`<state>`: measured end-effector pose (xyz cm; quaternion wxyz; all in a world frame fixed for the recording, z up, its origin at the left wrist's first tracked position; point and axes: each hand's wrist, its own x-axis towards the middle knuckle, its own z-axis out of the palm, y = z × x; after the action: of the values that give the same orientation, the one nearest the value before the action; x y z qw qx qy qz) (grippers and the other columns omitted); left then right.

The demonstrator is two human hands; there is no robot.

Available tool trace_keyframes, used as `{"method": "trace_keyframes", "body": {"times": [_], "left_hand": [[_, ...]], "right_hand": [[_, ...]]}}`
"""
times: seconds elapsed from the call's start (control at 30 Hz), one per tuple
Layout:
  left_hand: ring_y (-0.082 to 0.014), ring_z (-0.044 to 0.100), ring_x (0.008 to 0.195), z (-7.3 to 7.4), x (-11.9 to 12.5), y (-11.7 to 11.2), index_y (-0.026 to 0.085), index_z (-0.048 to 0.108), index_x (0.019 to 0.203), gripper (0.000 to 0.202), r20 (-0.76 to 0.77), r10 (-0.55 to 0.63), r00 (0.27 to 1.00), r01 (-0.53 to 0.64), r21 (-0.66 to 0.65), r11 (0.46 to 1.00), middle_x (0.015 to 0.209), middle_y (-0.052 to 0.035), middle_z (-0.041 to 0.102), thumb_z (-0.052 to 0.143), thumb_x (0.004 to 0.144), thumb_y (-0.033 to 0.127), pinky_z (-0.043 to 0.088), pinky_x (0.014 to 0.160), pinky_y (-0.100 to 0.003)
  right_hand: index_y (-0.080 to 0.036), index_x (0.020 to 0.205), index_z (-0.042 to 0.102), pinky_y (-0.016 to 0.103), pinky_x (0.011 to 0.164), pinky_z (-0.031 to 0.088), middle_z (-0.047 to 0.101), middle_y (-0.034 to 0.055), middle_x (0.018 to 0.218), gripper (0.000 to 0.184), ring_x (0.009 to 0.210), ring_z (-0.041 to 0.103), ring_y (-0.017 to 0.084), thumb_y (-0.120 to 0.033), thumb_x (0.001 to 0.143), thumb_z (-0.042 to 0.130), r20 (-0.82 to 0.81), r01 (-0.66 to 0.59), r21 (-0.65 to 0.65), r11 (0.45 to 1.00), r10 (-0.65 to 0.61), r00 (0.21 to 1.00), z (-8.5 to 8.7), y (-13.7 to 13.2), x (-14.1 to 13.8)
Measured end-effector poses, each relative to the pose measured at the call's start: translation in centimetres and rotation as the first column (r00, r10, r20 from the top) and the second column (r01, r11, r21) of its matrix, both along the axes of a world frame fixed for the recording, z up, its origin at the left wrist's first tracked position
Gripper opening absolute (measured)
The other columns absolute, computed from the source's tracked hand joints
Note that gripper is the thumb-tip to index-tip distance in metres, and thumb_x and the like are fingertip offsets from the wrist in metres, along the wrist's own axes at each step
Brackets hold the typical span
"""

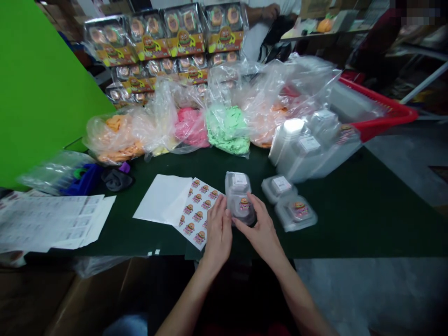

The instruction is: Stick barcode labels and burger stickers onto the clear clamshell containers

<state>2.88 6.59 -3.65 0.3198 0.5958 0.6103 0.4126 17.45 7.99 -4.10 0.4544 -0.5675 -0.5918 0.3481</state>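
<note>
A small clear plastic clamshell box point(239, 196) with a burger sticker on its near half lies open on the dark green table point(350, 219). My left hand point(217, 233) touches its left side and my right hand point(261, 228) grips its near right edge. A sheet of burger stickers point(196, 210) lies just left of my left hand, partly over a blank white sheet point(159, 198). Two more clear boxes sit to the right, one with a white label point(279, 187) and one with a burger sticker point(296, 212).
Clear bags of orange point(115, 135), pink point(191, 126) and green point(227, 128) pieces line the back, with stacked burger toy packs point(168, 37) behind. A bag of empty clear boxes point(308, 140) and a red basket point(385, 112) stand right. Label sheets point(52, 219) lie left.
</note>
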Motion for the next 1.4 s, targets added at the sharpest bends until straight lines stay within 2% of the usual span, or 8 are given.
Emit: {"method": "trace_keyframes", "body": {"times": [0.3,0.5,0.6,0.73,0.9,1.1,1.23,1.4], "left_hand": [[-0.026,0.025,0.165,-0.1,0.1,-0.8,0.027,0.049,0.161,0.054,-0.044,-0.049,0.998,0.05,0.021,0.999,0.175,-0.0086,0.037,0.031,0.114,0.046,0.017,0.135,-0.057],[-0.0279,0.026,0.163,0.6,-0.5,-0.8,0.031,0.056,0.157,0.051,-0.07,-0.091,0.993,0.094,0.048,0.994,0.172,-0.0052,0.043,0.032,0.114,0.044,0.019,0.133,-0.059],[-0.0341,0.026,0.162,0.2,-0.7,-0.2,0.032,0.055,0.157,0.049,-0.183,-0.099,0.978,0.111,0.057,0.992,0.17,-0.0066,0.047,0.038,0.112,0.043,0.018,0.13,-0.067],[-0.0319,0.026,0.163,-0.4,-0.7,0.1,0.033,0.052,0.159,0.049,-0.226,-0.068,0.972,0.1,0.132,0.986,0.172,-0.0061,0.042,0.039,0.112,0.039,0.019,0.131,-0.062],[-0.0275,0.03,0.162,0.1,-1.2,-0.2,0.031,0.047,0.16,0.049,-0.214,-0.021,0.977,0.061,0.186,0.981,0.173,-0.0079,0.041,0.041,0.112,0.036,0.022,0.132,-0.055],[-0.0309,0.038,0.156,0.0,-7.2,0.5,0.027,0.053,0.152,0.044,-0.345,0.15,0.927,-0.081,0.205,0.975,0.169,-0.0129,0.045,0.043,0.111,0.038,0.032,0.127,-0.056],[-0.0461,0.035,0.154,-1.4,-13.3,1.7,0.017,0.051,0.153,0.06,-0.535,0.309,0.787,-0.321,0.073,0.944,0.171,-0.023,0.038,0.059,0.102,0.047,0.034,0.119,-0.07],[-0.0458,0.049,0.14,-2.7,-17.8,2.4,0.016,0.059,0.144,0.062,-0.581,0.343,0.738,-0.396,0.04,0.918,0.151,-0.023,0.06,0.067,0.094,0.05,0.037,0.116,-0.066]], "right_hand": [[-0.029,0.159,0.047,0.061,0.122,0.044,0.041,0.0176,0.164,0.077,0.154,0.044,0.038,-0.039,0.089,0.077,0.106,0.017,0.015,1.0,-0.019,0.994,0.1,0.1,-1.1],[-0.03,0.155,0.051,0.06,0.122,0.044,0.044,0.0153,0.162,0.07,0.152,0.046,0.035,-0.037,0.09,0.076,0.055,0.053,0.094,0.994,-0.058,0.997,2.1,-0.4,-0.6],[-0.033,0.155,0.051,0.062,0.123,0.041,0.048,0.0128,0.161,0.069,0.152,0.046,0.036,-0.037,0.091,0.075,0.078,0.055,0.133,0.99,-0.066,0.995,3.6,-0.9,2.1],[-0.034,0.154,0.054,0.062,0.119,0.043,0.043,0.0123,0.165,0.069,0.15,0.047,0.04,-0.04,0.088,0.075,0.265,0.136,0.135,0.981,-0.168,0.949,5.0,-0.8,8.5],[-0.031,0.144,0.063,0.064,0.114,0.046,0.053,0.0145,0.156,0.065,0.137,0.059,0.043,-0.035,0.08,0.074,0.548,0.088,-0.012,0.996,-0.067,0.834,4.0,0.8,13.4],[-0.025,0.155,0.049,0.056,0.099,0.057,0.063,0.0175,0.142,0.084,0.116,0.071,0.039,-0.036,0.076,0.075,0.584,0.089,-0.097,0.991,-0.015,0.811,1.1,1.9,13.7],[-0.022,0.166,0.035,0.066,0.108,0.05,0.063,0.0218,0.147,0.1,0.129,0.066,0.045,-0.043,0.077,0.076,0.595,0.119,-0.092,0.989,-0.041,0.803,-0.2,2.1,14.2],[-0.025,0.164,0.043,0.083,0.119,0.026,0.044,0.0209,0.169,0.085,0.155,0.039,0.052,-0.063,0.091,0.065,0.573,0.194,0.132,0.972,-0.234,0.786,2.2,-0.2,13.1]]}}
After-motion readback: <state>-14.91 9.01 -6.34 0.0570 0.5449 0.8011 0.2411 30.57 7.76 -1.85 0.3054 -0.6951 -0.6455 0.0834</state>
